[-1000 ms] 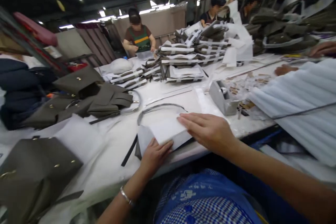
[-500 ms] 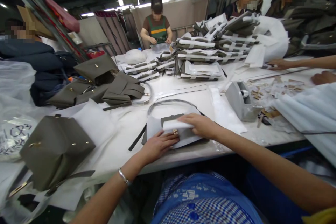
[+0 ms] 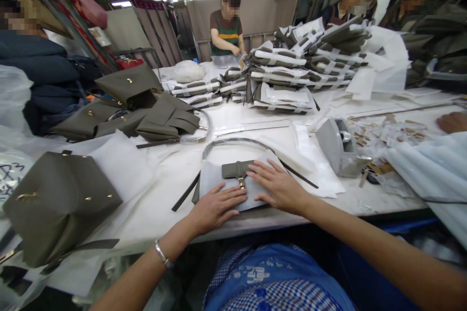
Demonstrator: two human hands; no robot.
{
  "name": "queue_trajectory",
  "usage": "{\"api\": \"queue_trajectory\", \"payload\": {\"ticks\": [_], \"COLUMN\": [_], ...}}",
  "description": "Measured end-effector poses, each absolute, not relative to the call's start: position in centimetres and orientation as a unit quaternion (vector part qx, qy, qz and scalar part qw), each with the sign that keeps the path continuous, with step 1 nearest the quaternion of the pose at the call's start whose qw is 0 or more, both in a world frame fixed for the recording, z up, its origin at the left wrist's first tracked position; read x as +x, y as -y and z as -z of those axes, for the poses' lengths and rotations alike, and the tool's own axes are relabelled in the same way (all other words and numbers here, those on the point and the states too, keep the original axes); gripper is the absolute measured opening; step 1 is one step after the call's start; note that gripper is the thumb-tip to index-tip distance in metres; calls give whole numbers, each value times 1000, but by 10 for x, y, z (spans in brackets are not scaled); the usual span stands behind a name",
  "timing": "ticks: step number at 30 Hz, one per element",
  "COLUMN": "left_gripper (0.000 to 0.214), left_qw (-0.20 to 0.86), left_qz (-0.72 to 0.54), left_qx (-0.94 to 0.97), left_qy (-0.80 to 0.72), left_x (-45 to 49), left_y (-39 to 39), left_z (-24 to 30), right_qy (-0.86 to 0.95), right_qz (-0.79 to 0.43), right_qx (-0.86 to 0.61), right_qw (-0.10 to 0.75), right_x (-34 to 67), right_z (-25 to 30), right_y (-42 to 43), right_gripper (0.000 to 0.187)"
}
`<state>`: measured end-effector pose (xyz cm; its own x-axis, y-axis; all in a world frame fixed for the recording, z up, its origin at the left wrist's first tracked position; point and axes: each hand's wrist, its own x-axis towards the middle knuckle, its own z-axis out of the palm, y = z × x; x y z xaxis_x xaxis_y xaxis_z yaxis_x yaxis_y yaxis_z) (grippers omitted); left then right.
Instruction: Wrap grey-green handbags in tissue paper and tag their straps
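A grey-green handbag lies flat at the table's front edge, mostly covered by a white wrapping sheet (image 3: 211,178). Its flap tab (image 3: 233,170) and gold clasp (image 3: 241,183) show through the middle. The wrapped handle (image 3: 241,142) arches behind it, and a dark strap (image 3: 187,192) sticks out to the left. My left hand (image 3: 218,206) rests flat on the sheet, fingertips just below the clasp. My right hand (image 3: 279,187) lies with spread fingers on the right side, its fingertips by the tab. Neither hand holds anything.
An unwrapped handbag (image 3: 63,204) stands at the left, with more bags (image 3: 127,87) behind it. Wrapped bags (image 3: 280,77) are stacked at the back. A grey tape dispenser (image 3: 337,148) stands to the right near scattered small tags (image 3: 390,129). A co-worker (image 3: 226,24) stands across the table.
My right hand has let go of the folded white sheet and now lies flat, exposing the tab and clasp. My left hand stays on the bag. The view has shifted slightly.
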<state>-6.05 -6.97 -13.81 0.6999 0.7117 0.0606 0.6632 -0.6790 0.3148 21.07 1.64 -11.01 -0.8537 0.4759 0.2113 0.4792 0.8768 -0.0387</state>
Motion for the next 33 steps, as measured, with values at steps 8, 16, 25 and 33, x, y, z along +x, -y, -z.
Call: {"api": "queue_trajectory", "payload": {"ticks": [8, 16, 25, 33], "left_gripper": [47, 40, 50, 44], "left_qw": [185, 219, 61, 53], "left_qz": [-75, -156, -100, -102], "left_qx": [915, 863, 855, 851], "left_qy": [-351, -428, -504, -513], "left_x": [-72, -72, -75, -80], "left_y": [53, 43, 40, 31], "left_z": [135, 121, 151, 152], "right_qy": [949, 949, 947, 952], "right_qz": [-6, -8, -21, -46], "right_qx": [-306, -304, -307, -290], "right_qw": [76, 79, 90, 88], "right_x": [222, 222, 220, 229], "right_z": [155, 152, 155, 152], "right_y": [15, 14, 12, 1], "right_gripper": [68, 64, 65, 59]}}
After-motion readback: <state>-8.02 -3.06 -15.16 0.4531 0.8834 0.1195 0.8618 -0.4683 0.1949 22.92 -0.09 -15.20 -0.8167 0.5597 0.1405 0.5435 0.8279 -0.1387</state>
